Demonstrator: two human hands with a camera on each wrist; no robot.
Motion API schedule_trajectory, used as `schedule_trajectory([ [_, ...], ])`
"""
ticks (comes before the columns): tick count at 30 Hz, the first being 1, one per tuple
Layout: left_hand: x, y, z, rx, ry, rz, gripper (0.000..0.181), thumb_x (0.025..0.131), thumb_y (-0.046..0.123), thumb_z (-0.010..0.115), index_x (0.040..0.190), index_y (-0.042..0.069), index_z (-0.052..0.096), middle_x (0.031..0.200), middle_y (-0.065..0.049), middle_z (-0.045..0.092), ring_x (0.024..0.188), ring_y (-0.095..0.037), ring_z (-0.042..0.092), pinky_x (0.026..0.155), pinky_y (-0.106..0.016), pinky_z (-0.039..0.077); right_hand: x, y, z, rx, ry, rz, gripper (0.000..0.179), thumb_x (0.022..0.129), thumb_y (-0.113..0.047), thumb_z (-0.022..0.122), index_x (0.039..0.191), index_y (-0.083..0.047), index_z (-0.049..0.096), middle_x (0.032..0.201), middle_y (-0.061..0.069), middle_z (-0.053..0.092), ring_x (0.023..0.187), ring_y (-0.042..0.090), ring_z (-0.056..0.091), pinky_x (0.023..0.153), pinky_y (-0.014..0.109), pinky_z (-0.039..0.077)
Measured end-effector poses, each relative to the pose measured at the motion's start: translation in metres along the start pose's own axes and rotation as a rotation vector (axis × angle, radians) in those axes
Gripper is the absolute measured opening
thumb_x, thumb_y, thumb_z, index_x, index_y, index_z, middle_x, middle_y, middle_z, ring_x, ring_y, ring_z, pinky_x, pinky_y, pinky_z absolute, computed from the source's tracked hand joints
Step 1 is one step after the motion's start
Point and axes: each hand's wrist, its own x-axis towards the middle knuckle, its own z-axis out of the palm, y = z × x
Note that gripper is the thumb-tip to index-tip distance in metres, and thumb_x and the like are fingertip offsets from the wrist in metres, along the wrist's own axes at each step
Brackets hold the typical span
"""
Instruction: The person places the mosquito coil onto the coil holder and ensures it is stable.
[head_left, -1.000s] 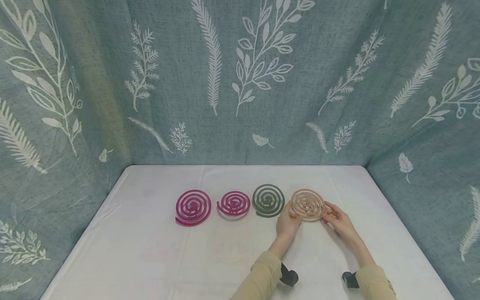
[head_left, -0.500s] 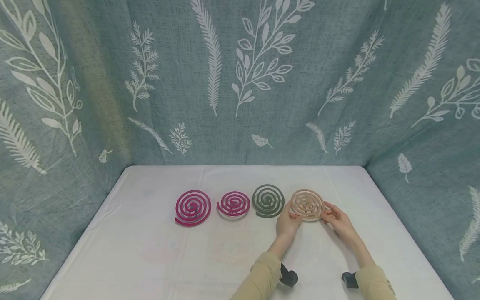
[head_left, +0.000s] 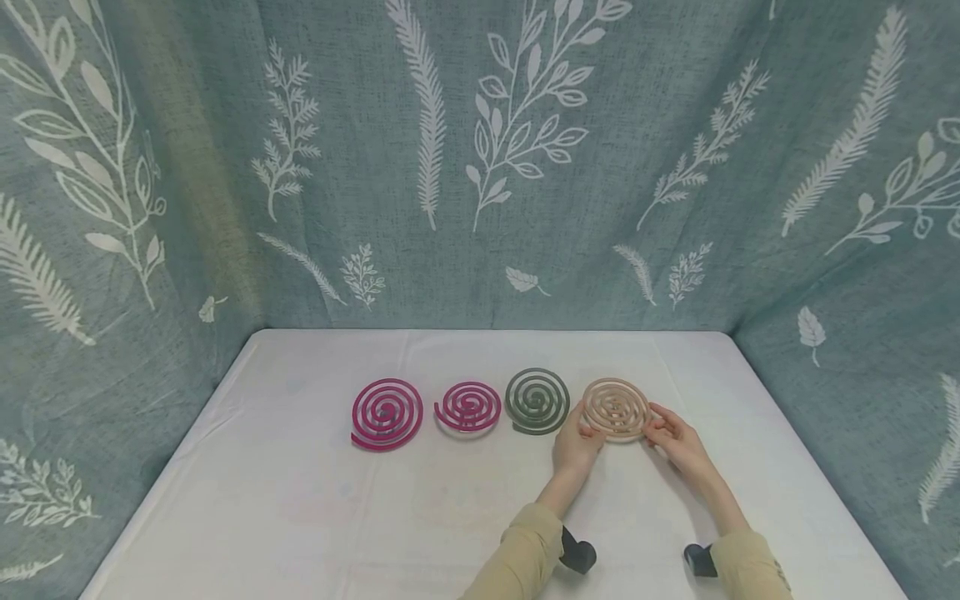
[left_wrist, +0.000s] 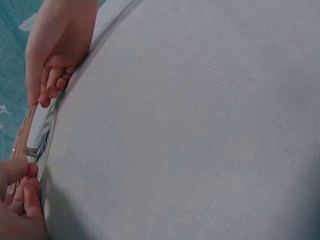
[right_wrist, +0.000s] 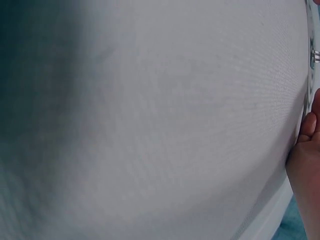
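Observation:
A tan mosquito coil (head_left: 617, 407) is held flat between both hands at the right of the row. On its left edge, the left hand (head_left: 576, 450) pinches the rim with thumb and fingers. Opposite, the fingertips of the right hand (head_left: 681, 450) grip the right edge. In the left wrist view the tan coil (left_wrist: 22, 136) appears edge-on and raised off the cloth, with a small metal piece (left_wrist: 31, 151) under it. Just left of the left hand lies a dark green mosquito coil (head_left: 537, 402).
Two magenta coils lie further left: a smaller coil (head_left: 468, 407) and a larger coil (head_left: 387, 413). A white cloth (head_left: 300, 517) covers the table. Patterned blue-green curtains (head_left: 480, 275) enclose the back and sides.

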Motion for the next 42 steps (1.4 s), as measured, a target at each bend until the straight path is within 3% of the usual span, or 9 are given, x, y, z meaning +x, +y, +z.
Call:
schedule_trajectory([
  [14, 0.004, -0.005, -0.001, -0.009, -0.006, 0.012, 0.065, 0.082, 0.009, 0.070, 0.141, 0.011, 0.043, 0.076, 0.001, 0.058, 0.063, -0.003, 0.050, 0.055, -0.015, 0.042, 0.004, -0.004, 0.000, -0.073, 0.006, 0.027, 0.063, 0.098, -0.035, 0.050, 0.147, -0.002, 0.028, 0.093, -0.007, 0.061, 0.080, -0.002, 0.054, 0.070, 0.019, 0.041],
  [22, 0.000, -0.004, -0.002, -0.006, -0.087, -0.013, 0.077, 0.081, 0.011, 0.070, 0.147, 0.010, 0.030, 0.081, 0.002, 0.059, 0.067, -0.004, 0.052, 0.059, -0.016, 0.044, 0.008, -0.001, -0.007, -0.114, 0.009, 0.034, 0.064, 0.099, -0.039, 0.047, 0.147, -0.001, 0.028, 0.098, -0.001, 0.066, 0.080, -0.004, 0.056, 0.077, 0.019, 0.041],
  [26, -0.006, -0.006, -0.004, -0.005, -0.155, 0.032, 0.081, 0.081, 0.012, 0.071, 0.148, 0.008, 0.026, 0.081, 0.002, 0.059, 0.066, -0.004, 0.051, 0.058, -0.017, 0.043, 0.008, -0.002, -0.012, -0.122, 0.012, 0.047, 0.066, 0.099, -0.040, 0.045, 0.147, -0.001, 0.026, 0.101, 0.002, 0.066, 0.080, -0.004, 0.056, 0.079, 0.018, 0.040],
  [31, -0.017, -0.006, -0.014, -0.029, -0.263, 0.067, 0.082, 0.081, 0.012, 0.071, 0.148, 0.006, 0.025, 0.082, 0.000, 0.059, 0.067, -0.003, 0.049, 0.060, -0.016, 0.042, 0.007, -0.003, -0.017, -0.121, 0.012, 0.056, 0.067, 0.099, -0.042, 0.044, 0.148, -0.001, 0.024, 0.097, -0.003, 0.066, 0.079, -0.006, 0.055, 0.079, 0.018, 0.039],
  [34, -0.024, -0.008, -0.024, -0.048, -0.328, 0.041, 0.081, 0.081, 0.012, 0.072, 0.148, 0.005, 0.026, 0.084, -0.002, 0.059, 0.070, -0.005, 0.049, 0.062, -0.017, 0.042, 0.007, -0.003, -0.018, -0.096, 0.008, 0.070, 0.069, 0.098, -0.044, 0.044, 0.149, -0.002, 0.022, 0.094, -0.007, 0.065, 0.079, -0.006, 0.055, 0.079, 0.018, 0.038],
  [38, -0.033, -0.009, -0.044, -0.059, -0.461, -0.037, 0.080, 0.083, 0.015, 0.072, 0.148, 0.006, 0.027, 0.088, -0.001, 0.059, 0.075, -0.008, 0.053, 0.069, -0.023, 0.046, 0.006, -0.001, -0.019, -0.087, 0.006, 0.084, 0.071, 0.098, -0.046, 0.043, 0.149, -0.002, 0.021, 0.094, -0.010, 0.064, 0.080, -0.006, 0.055, 0.079, 0.016, 0.038],
  [42, -0.038, -0.011, -0.072, 0.045, -0.601, -0.065, 0.072, 0.087, 0.022, 0.068, 0.146, 0.005, 0.031, 0.095, -0.002, 0.063, 0.085, -0.013, 0.059, 0.082, -0.033, 0.051, 0.006, 0.001, -0.020, -0.097, 0.006, 0.079, 0.071, 0.098, -0.046, 0.043, 0.149, -0.002, 0.021, 0.102, -0.004, 0.065, 0.080, -0.007, 0.055, 0.080, 0.016, 0.039],
])
